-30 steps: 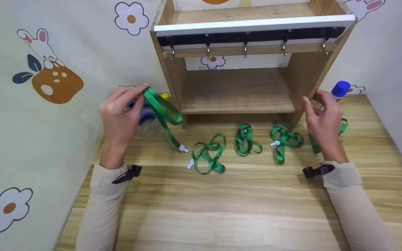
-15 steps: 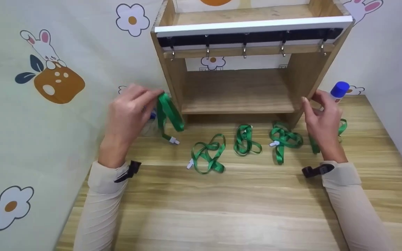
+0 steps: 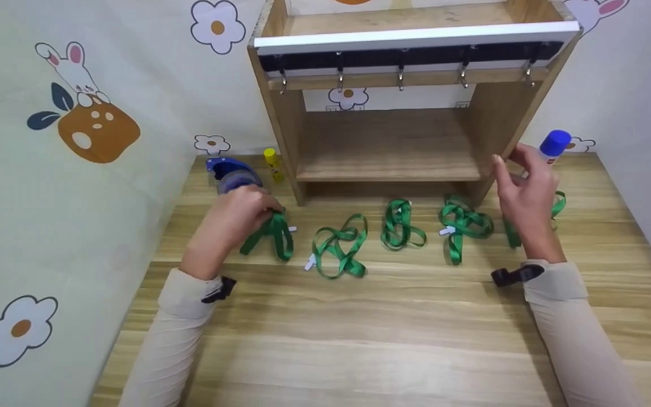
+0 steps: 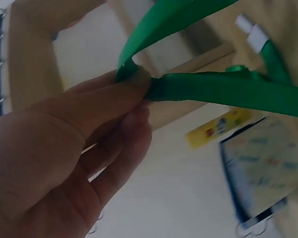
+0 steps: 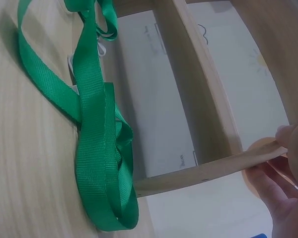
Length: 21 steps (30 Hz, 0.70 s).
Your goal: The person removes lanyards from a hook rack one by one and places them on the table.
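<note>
My left hand (image 3: 235,220) is low over the table at the rack's left, pinching a green lanyard (image 3: 281,240) between thumb and fingertips. In the left wrist view the lanyard's ribbon (image 4: 228,92) loops out from the pinch, its white clip (image 4: 257,37) dangling beyond. My right hand (image 3: 530,189) grips the front edge of the right side panel of a wooden rack (image 3: 387,141); the right wrist view shows thumb and fingers on either side of that panel (image 5: 213,168). More green lanyards lie in front of the rack: one (image 3: 339,249), a second (image 3: 400,226), a third (image 3: 464,223), and another (image 3: 558,204) partly behind my right hand.
A row of metal hooks (image 3: 400,79) runs along the rack's dark front strip (image 3: 433,56). Left of the rack stand a yellow glue stick (image 3: 273,164) and a blue object with a rounded clear part (image 3: 235,178). A blue-capped stick (image 3: 555,144) stands behind my right hand.
My left hand first moved right, then came down toward the table with the lanyard, uncovering the yellow glue stick and blue object. My right hand has stayed on the rack's side panel.
</note>
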{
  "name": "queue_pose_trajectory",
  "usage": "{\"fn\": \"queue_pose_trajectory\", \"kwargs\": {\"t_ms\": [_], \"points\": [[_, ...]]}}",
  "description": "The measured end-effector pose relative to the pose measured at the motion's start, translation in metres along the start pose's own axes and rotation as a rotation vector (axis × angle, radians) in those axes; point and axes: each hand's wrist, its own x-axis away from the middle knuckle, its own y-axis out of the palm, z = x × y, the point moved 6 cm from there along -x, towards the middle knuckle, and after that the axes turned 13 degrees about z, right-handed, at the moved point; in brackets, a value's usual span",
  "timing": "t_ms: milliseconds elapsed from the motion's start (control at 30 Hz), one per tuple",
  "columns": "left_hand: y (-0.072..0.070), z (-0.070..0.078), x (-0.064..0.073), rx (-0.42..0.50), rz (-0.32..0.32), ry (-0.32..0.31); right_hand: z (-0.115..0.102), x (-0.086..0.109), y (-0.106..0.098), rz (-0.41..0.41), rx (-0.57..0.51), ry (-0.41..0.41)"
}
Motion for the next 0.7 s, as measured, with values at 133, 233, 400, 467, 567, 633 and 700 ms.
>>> {"fn": "queue_pose_trajectory", "kwargs": {"t_ms": [133,233,400,467,567,633,700], "points": [[0.033,-0.005,-0.002,0.000,-0.045,0.030,0.001,0.000,0.000,0.005,0.001,-0.002],[0.053,-0.012,-0.002,-0.008,-0.079,0.033,0.002,-0.001,0.000,0.004,0.004,-0.002],[0.074,-0.023,-0.001,-0.040,-0.089,-0.018,0.001,0.000,0.001,0.006,-0.015,-0.015],[0.076,-0.027,0.001,-0.078,-0.067,-0.050,0.001,0.000,0.002,0.005,-0.020,-0.018],[0.077,-0.031,0.003,-0.135,-0.038,-0.093,0.002,0.000,0.002,0.005,-0.013,-0.017],[0.076,-0.033,0.004,-0.164,-0.034,-0.115,0.002,0.000,0.001,0.006,-0.009,-0.021],[0.075,-0.034,0.005,-0.178,-0.038,-0.135,0.003,0.000,0.001,0.010,-0.010,-0.023]]}}
